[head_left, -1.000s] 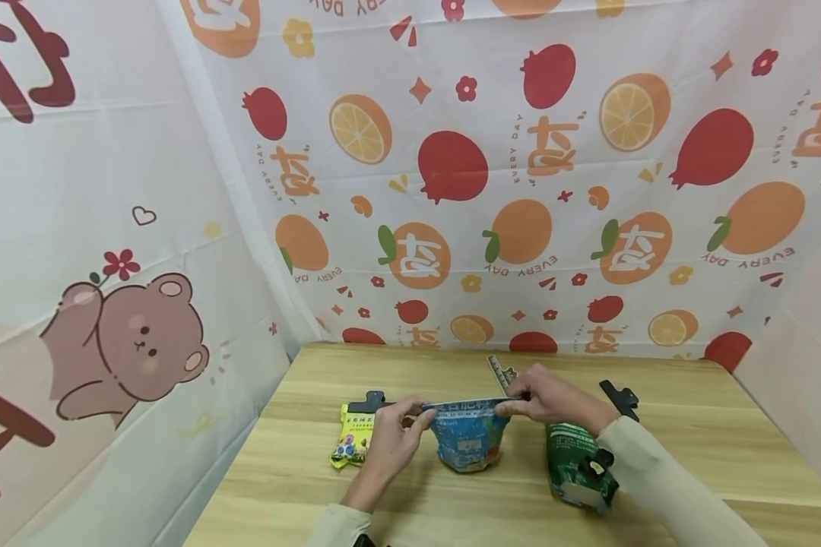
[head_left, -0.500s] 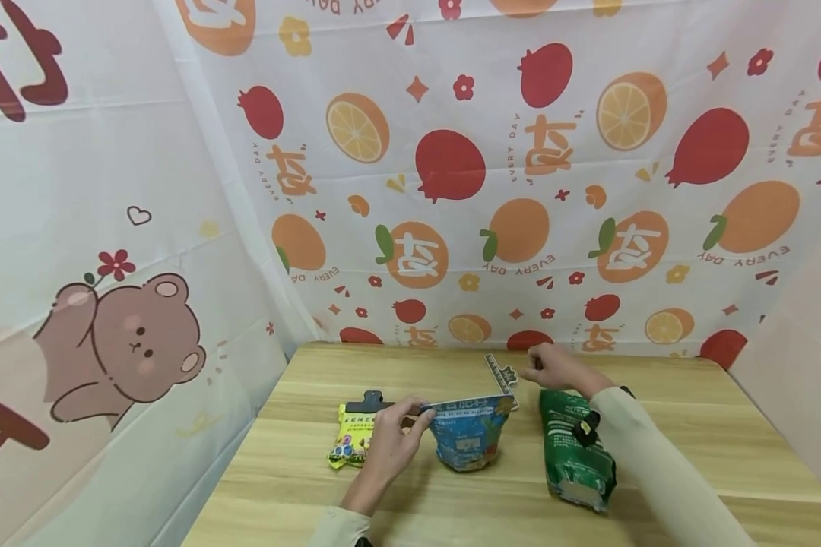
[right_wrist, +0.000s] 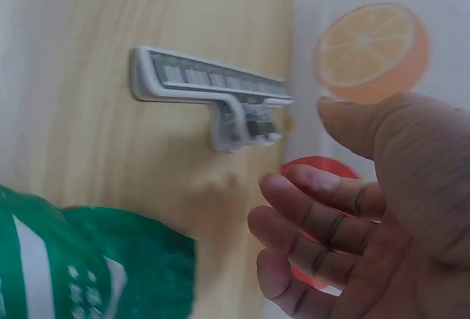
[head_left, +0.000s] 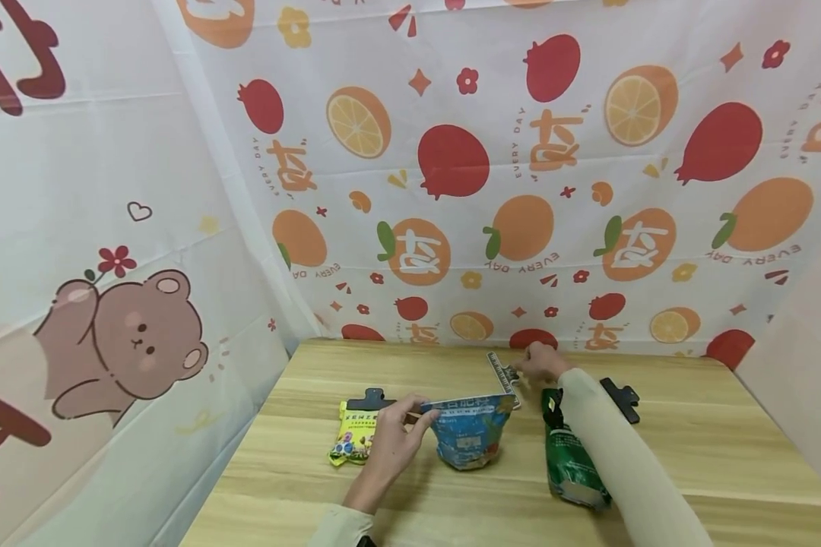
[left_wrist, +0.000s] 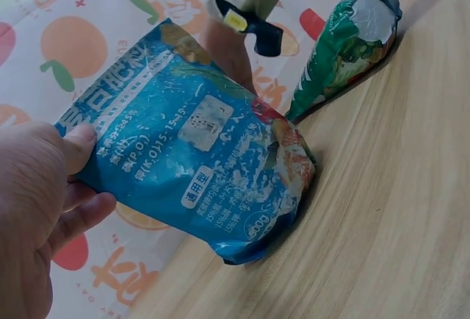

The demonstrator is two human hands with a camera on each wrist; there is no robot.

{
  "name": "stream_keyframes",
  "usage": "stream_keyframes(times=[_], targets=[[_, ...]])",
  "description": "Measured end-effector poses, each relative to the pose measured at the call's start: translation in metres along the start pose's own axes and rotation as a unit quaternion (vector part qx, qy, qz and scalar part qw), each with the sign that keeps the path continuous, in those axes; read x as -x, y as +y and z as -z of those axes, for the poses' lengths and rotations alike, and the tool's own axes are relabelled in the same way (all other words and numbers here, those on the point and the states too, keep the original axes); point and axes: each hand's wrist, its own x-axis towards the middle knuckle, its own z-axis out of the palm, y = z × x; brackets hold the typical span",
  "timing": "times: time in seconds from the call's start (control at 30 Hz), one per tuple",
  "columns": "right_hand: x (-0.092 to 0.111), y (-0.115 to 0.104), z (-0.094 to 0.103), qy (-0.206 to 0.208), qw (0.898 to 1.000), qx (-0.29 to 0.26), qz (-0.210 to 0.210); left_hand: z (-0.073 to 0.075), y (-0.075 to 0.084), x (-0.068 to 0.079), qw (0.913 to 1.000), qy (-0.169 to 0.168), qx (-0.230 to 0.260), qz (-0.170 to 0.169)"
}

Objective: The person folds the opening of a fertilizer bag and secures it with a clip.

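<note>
My left hand (head_left: 391, 448) pinches the top left corner of a blue fertilizer bag (left_wrist: 183, 142), thumb on the printed front. The bag stands on the table with its top edge stretched flat. Beyond it lies a grey and white bag clip (right_wrist: 213, 80) with a ruler-like face. Just right of that clip is my right hand (right_wrist: 367, 209), its fingers loosely bent, thumb apart, nothing between them. In the right wrist view a gap shows between fingertips and clip.
A green bag (head_left: 575, 467) lies under my right forearm. On the left, a yellow packet (head_left: 352, 437) has a black clip (head_left: 369, 400) at its top, partly behind my left hand. Another black clip (head_left: 621, 399) lies at right. A printed cloth (head_left: 451, 228) hangs behind the table (head_left: 711, 456).
My right hand let go of the blue bag's top right corner, rose back and right, then lowered beside the grey and white clip. The left hand stays on the bag.
</note>
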Motion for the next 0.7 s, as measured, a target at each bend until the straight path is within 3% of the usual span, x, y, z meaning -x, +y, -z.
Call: stream_keyframes(times=[0.1,0.27,0.43,0.7], targets=[[-0.005,0.0,-0.007,-0.006,1.0,-0.001,-0.025,0.0,0.0,0.0,1.0,0.002,-0.004,-0.009],[-0.005,-0.001,-0.017,0.007,1.0,0.004,-0.018,-0.001,0.002,0.0,0.9996,0.008,-0.016,-0.022],[-0.008,0.003,-0.022,0.03,0.999,-0.019,-0.01,-0.001,0.004,0.001,0.9998,0.001,-0.018,0.004],[-0.008,0.006,-0.014,0.029,0.988,-0.151,-0.013,0.002,0.002,0.002,0.9959,-0.056,0.017,0.07]])
